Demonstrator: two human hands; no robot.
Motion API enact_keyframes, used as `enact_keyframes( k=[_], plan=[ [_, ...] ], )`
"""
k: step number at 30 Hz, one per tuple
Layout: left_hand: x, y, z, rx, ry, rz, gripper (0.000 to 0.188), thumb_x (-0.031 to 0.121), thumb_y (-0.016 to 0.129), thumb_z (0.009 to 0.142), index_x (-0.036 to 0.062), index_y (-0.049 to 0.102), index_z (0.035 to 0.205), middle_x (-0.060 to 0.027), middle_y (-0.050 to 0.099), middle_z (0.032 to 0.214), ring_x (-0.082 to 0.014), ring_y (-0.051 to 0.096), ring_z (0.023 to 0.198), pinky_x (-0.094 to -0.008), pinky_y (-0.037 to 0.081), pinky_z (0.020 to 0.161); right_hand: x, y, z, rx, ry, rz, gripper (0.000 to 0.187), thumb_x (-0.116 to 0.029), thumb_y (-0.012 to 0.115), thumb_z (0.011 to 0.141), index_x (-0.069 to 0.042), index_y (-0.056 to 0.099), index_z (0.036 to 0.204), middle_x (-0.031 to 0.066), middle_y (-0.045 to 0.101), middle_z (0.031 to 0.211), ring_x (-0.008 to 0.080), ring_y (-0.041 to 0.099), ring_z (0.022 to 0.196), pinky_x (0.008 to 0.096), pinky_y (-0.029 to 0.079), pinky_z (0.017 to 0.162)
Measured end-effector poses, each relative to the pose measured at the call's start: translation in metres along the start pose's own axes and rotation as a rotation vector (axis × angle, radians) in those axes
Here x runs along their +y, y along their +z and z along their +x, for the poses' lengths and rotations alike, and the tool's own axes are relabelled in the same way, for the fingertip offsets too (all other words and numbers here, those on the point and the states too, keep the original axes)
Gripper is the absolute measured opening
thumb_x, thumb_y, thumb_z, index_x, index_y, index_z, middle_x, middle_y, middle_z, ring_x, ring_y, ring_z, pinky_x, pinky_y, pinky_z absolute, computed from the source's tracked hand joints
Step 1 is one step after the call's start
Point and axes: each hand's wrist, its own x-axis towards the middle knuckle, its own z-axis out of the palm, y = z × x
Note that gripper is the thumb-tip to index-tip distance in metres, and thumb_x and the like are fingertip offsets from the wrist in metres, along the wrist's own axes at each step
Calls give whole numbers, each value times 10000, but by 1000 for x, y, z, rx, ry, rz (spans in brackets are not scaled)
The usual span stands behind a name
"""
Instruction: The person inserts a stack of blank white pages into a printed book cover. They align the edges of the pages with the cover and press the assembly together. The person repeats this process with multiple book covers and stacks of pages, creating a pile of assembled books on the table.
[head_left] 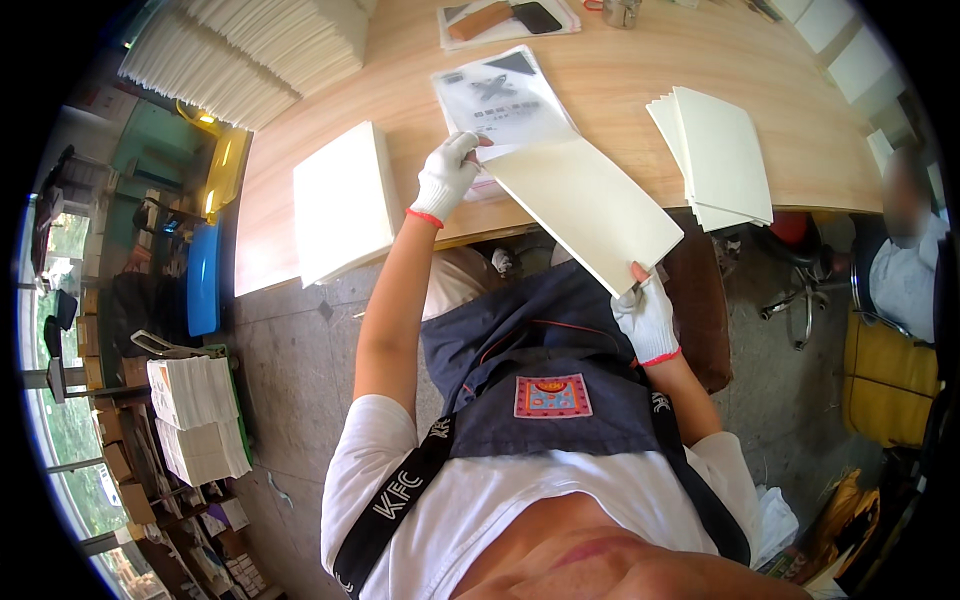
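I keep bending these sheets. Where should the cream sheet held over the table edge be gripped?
Grip the cream sheet at opposite ends, as now: left hand on the far corner, right hand pinching the near corner from below. It spans the table edge unsupported, so two end grips keep it flat.

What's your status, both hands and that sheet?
Left hand gripping cream sheet at far corner. Right hand pinching near corner. Printed page lies underneath, paper stacks either side.
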Motion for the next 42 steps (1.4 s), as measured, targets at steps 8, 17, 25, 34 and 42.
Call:
enact_keyframes(
  k=[8,17,25,34,42],
  plan=[
    [16,25,-42,299,162,61,310,-109,484,745,66,611,968,-72,586,828,-207,557,612,-285,457,568,22,39,-17,84,8,-215,173,-185,479,932,-107,477,1087,2,526,737,79,466,516,220,326,421],
    [21,45,-66,436,183,-43,400,-178,480,736,37,590,1055,-103,589,1026,-176,587,732,-263,474,649,18,52,-31,88,-31,-341,168,-190,453,946,-87,469,1078,15,546,743,83,473,521,220,348,441],
    [49,109,-78,764,-371,-1108,487,33,500,900,98,292,1335,-81,520,1122,-178,552,978,-292,496,785,26,45,-41,51,-5,-373,224,-225,454,955,-67,447,1113,65,586,759,108,519,512,237,382,413],
    [34,147,-78,-59,-333,-2141,438,322,430,947,47,384,1284,-131,513,1176,-240,537,1030,-352,470,878,37,38,-50,-8,95,-357,317,-193,444,954,-38,376,1223,133,620,829,183,636,605,291,524,502],
    [-28,227,-167,-23,-519,-1688,470,380,358,958,47,385,1288,-122,502,1189,-246,508,1090,-354,439,932,54,20,-26,110,268,-413,286,-111,492,933,-65,441,1210,87,589,1007,174,643,754,299,574,659]
  ],
)
